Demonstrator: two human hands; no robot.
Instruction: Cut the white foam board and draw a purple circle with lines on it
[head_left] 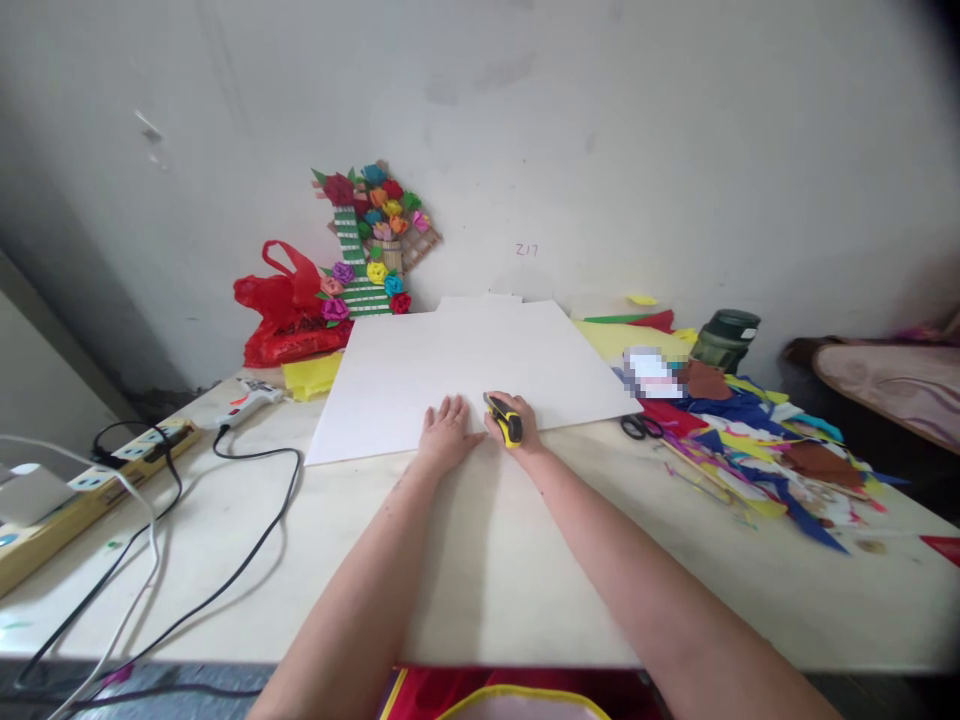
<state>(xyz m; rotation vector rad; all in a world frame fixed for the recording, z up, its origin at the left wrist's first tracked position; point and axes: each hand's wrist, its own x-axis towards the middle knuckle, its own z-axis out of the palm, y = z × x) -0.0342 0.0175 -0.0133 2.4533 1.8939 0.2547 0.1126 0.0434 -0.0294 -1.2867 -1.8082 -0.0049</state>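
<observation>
A large white board (465, 350) lies on the pale table (480, 560), its far side near the wall. My left hand (448, 436) rests flat on the board's near edge with its fingers spread, holding nothing. Just to the right, my right hand (517, 422) is closed around a yellow and black utility knife (506, 420). The knife's front end points away from me, over the board near its front edge. Whether the blade is out is too small to tell.
Colourful paper scraps (795, 450), black scissors (641, 427) and a dark green bottle (724, 340) are on the right. At the left are a power strip (112, 470), cables, a glue gun (251, 403) and a red bag (289, 310). Paper flowers (375, 240) stand against the wall.
</observation>
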